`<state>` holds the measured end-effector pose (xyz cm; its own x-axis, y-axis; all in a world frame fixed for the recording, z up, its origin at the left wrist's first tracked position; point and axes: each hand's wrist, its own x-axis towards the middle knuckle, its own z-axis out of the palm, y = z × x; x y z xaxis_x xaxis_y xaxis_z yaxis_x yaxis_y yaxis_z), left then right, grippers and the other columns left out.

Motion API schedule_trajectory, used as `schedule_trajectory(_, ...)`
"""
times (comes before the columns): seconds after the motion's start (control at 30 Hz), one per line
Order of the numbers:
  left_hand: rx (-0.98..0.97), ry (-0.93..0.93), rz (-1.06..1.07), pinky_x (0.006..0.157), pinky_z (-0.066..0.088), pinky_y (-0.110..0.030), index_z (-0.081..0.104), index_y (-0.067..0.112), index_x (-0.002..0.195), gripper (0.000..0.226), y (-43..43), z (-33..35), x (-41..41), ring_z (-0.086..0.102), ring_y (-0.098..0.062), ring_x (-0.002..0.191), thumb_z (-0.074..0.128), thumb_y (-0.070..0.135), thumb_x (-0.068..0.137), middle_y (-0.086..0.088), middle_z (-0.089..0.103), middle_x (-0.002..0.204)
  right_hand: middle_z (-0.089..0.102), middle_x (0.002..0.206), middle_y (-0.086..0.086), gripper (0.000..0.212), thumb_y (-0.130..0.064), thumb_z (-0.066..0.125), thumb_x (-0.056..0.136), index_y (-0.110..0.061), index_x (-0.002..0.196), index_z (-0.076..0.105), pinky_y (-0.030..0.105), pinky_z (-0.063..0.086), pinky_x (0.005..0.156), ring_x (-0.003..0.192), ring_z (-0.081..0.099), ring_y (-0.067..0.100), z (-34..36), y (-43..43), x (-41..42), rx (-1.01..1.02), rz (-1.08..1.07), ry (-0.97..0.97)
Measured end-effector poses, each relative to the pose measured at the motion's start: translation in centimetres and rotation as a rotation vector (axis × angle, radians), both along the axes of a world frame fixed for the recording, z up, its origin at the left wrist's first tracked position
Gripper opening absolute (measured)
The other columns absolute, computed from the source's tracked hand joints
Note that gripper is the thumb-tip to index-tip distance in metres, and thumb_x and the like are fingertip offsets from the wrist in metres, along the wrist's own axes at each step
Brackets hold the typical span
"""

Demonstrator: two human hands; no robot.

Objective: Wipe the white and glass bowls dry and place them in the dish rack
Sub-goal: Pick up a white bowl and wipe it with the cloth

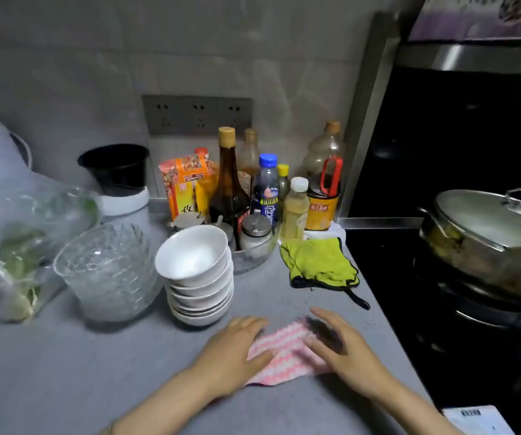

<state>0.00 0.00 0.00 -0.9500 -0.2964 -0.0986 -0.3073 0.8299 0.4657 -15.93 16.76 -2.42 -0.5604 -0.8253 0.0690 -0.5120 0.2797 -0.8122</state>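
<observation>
Hands (290,350) flat on pink cloth (284,353)

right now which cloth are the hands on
The pink-and-white cloth under the left hand and right hand; the green cloth lies untouched by the bottles.

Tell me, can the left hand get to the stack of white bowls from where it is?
Probably yes. The left hand lies flat on the pink cloth, and the stack of white bowls stands just beyond it on the counter, with only bare counter between them. The glass bowls stand off to the side.
</observation>
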Motion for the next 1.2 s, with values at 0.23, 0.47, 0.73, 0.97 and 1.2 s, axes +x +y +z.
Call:
schedule_trajectory(0.23,-0.042,0.076,0.108,0.084,0.039,-0.025,0.053,0.025,0.121,0.041,-0.7,-3.7,-2.5,0.051,-0.013,0.099,0.06,0.049,0.089,0.008,0.054,0.101,0.059,0.084,-0.015,0.046,-0.042,0.073,0.081,-0.023,0.121,0.062,0.009,0.041,0.074,0.077,0.056,-0.004,-2.2,-4.0,-2.9,0.112,0.068,0.134)
schedule_trajectory(0.47,0.125,0.263,0.057,0.06,0.036,-0.006,0.064,0.025,0.086,0.007,-0.3,-3.6,-1.7,0.05,0.011,0.061,0.071,0.026,0.085,0.012,0.063,0.081,0.059,0.067,-0.002,0.013,-0.018,0.073,0.084,-0.016,0.073,0.067,0.012,0.036,0.054,0.056,0.046,0.004,-1.2,-3.2,-2.0,0.153,0.102,0.086)
schedule_trajectory(0.73,0.265,0.273,0.06,0.053,0.034,-0.014,0.063,0.021,0.1,0.024,0.5,-0.6,2.5,0.045,-0.003,0.058,0.075,0.031,0.082,0.011,0.054,0.068,0.063,0.062,0.005,0.01,-0.012,0.062,0.091,-0.008,0.085,0.055,0.018,0.049,0.06,0.057,0.056,0.011,6.3,2.7,1.7,-0.157,0.165,-0.149)
schedule_trajectory(0.97,0.658,0.466,0.157,0.062,0.046,-0.01,0.07,0.008,0.1,0.019,0.8,2.5,3.7,0.062,-0.001,0.072,0.063,0.023,0.091,0.005,0.07,0.081,0.066,0.076,0.006,0.011,-0.014,0.067,0.087,-0.014,0.085,0.057,0.017,0.051,0.057,0.061,0.062,0.008,8.7,4.4,0.4,-0.321,0.0,-0.306)
schedule_trajectory(1.2,0.723,0.727,0.362,0.077,0.052,-0.022,0.062,0.006,0.124,0.034,0.7,7.6,0.9,0.063,-0.018,0.094,0.06,0.021,0.093,-0.008,0.068,0.106,0.066,0.099,0.014,0.01,-0.017,0.067,0.088,-0.012,0.09,0.06,0.021,0.057,0.072,0.081,0.066,0.018,11.9,1.9,-1.1,-0.506,-0.088,-0.306)
